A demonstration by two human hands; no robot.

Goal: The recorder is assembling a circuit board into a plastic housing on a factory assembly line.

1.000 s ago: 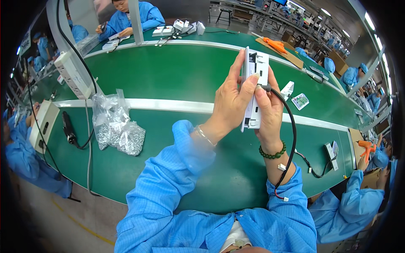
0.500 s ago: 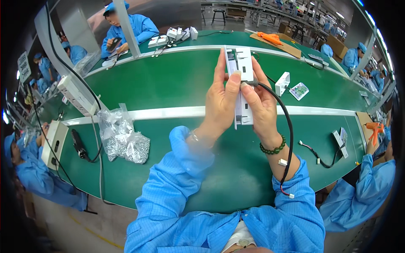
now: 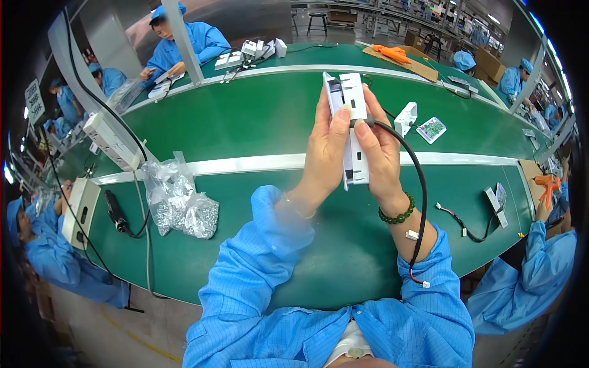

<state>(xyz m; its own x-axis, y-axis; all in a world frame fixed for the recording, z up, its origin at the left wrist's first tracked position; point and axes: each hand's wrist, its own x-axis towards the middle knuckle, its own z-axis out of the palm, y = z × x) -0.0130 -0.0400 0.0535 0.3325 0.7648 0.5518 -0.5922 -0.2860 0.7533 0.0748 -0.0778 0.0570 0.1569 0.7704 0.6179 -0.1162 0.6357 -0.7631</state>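
Both my hands hold a white plastic housing (image 3: 358, 156) upright above the bench. Its two long parts stand side by side with a narrow gap between them. My left hand (image 3: 329, 144) grips the left side, thumb pressed at the middle. My right hand (image 3: 381, 147) closes on the right side, its thumb beside the collar of a black cable (image 3: 419, 178). From the housing's middle, that cable curves down over my right forearm and ends in red and black wires with a small white connector (image 3: 426, 284). My fingers behind the housing are mostly hidden.
A clear bag of small metal parts (image 3: 195, 211) and a black-handled tool (image 3: 115, 210) lie left on the green bench (image 3: 257, 245). At right are a white shell (image 3: 405, 119), a circuit board (image 3: 431, 130) and a wired part (image 3: 496, 207). Co-workers sit around.
The housing has tilted slightly, its top shifting left and its lower end a little down. Both hands keep their hold. Across the bench, a co-worker's hands have lowered.
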